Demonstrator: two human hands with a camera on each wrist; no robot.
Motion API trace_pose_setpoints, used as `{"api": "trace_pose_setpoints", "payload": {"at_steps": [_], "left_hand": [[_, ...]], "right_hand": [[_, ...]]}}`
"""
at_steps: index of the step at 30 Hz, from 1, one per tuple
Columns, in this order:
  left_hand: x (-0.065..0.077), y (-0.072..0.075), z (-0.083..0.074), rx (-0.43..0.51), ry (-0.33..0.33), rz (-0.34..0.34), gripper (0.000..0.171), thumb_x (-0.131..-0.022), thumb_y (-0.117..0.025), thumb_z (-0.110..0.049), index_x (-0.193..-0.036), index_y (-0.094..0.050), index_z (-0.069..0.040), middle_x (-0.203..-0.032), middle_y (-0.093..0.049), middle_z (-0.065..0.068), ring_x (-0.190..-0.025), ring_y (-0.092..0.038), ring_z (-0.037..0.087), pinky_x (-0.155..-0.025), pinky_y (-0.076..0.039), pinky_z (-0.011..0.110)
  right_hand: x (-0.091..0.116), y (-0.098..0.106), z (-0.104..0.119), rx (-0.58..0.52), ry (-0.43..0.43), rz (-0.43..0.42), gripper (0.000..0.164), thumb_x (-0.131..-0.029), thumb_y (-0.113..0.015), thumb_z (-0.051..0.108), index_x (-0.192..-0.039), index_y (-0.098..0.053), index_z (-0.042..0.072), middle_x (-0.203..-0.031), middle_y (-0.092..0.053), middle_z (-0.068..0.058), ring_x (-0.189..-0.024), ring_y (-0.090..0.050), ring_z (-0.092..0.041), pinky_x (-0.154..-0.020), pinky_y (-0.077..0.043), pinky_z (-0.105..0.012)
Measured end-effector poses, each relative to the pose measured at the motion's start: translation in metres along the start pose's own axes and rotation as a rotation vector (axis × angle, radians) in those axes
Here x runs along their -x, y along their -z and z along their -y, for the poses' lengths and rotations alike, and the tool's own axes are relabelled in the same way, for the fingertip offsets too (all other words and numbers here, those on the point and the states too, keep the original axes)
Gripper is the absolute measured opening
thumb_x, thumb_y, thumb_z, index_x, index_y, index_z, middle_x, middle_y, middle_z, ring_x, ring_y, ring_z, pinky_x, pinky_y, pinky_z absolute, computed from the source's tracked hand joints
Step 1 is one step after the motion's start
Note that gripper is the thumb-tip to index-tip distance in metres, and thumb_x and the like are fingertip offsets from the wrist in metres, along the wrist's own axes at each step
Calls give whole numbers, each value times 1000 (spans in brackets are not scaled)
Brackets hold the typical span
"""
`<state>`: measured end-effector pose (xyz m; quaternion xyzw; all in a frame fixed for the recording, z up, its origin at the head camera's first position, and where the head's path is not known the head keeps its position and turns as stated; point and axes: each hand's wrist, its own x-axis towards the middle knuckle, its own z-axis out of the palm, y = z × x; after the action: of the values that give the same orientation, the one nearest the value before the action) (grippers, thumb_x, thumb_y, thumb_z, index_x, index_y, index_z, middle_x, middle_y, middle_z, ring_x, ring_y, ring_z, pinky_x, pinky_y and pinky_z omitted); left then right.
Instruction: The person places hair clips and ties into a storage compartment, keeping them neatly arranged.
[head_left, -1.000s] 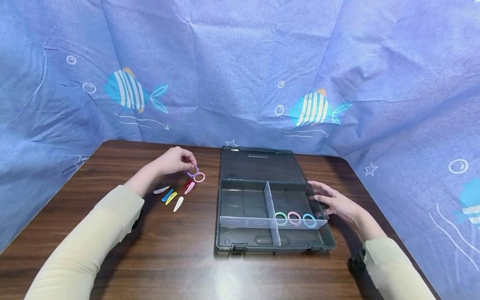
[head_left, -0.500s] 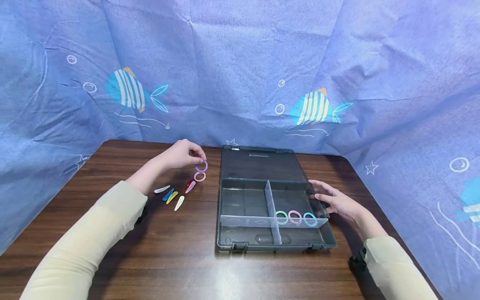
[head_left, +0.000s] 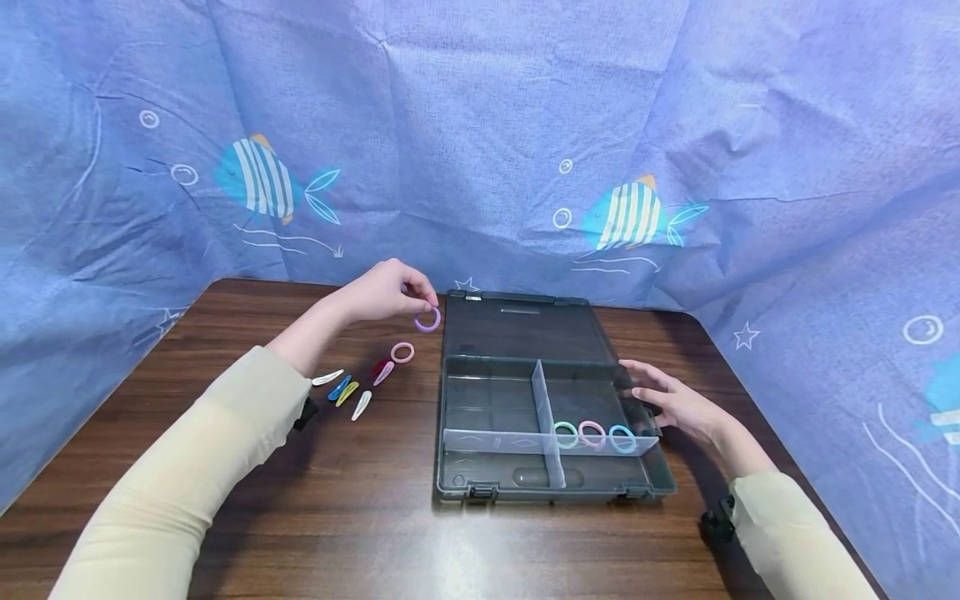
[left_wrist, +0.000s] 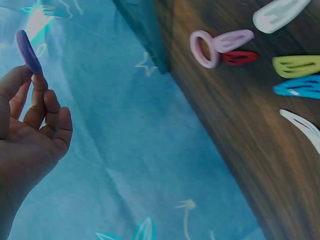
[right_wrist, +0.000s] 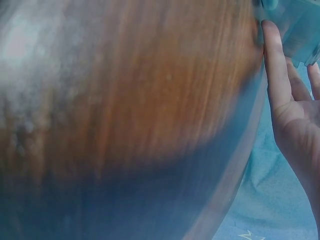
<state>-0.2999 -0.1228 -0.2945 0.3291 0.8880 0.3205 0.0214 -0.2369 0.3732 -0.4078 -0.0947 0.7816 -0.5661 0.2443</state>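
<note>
My left hand [head_left: 390,290] pinches a purple hair tie [head_left: 428,327] between thumb and fingertips, raised near the left edge of the box lid. In the left wrist view the hair tie [left_wrist: 28,51] stands up from the fingertips. A pink hair tie [head_left: 402,353] lies on the table beside a pink hair clip [head_left: 384,373] and a red one [left_wrist: 240,58]. My right hand [head_left: 678,408] rests against the right side of the grey divided box [head_left: 555,496], fingers fairly straight. Green [head_left: 566,435], pink [head_left: 592,434] and blue [head_left: 622,439] hair ties sit in its back right compartment, leaning at the divider.
The box's lid [head_left: 525,329] lies folded back behind it. Left of the box are a yellow clip [head_left: 347,393], a blue clip [head_left: 340,387], a cream clip [head_left: 362,405] and a whitish clip [head_left: 327,377]. A blue fish-print cloth [head_left: 480,150] hangs behind the table.
My left hand has lifted the purple hair tie off the table, away from the pink one, and carried it right toward the lid. My right hand has stayed at the box's side.
</note>
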Motion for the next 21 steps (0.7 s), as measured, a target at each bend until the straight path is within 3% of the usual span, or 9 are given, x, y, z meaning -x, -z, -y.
{"api": "trace_pose_setpoints", "payload": {"at_steps": [11, 21], "left_hand": [[-18, -2, -31, 4, -82, 20, 7, -86, -68, -14, -90, -74, -12, -81, -70, 2, -75, -59, 12, -72, -46, 27], [-34, -9, -54, -3, -120, 21, 7, -85, -69, -17, -90, -74, -16, -78, -68, -4, -77, -57, 11, -72, -43, 26]], "right_hand": [[0, 0, -2, -4, 2, -6, 59, -100, -47, 21, -151, -17, 18, -153, -18, -18, -124, -44, -18, -82, -50, -53], [1, 0, 0, -4, 5, 4, 58, -101, -45, 20, -151, -16, 17, -153, -16, -17, -119, -47, -10, -82, -51, -53]]}}
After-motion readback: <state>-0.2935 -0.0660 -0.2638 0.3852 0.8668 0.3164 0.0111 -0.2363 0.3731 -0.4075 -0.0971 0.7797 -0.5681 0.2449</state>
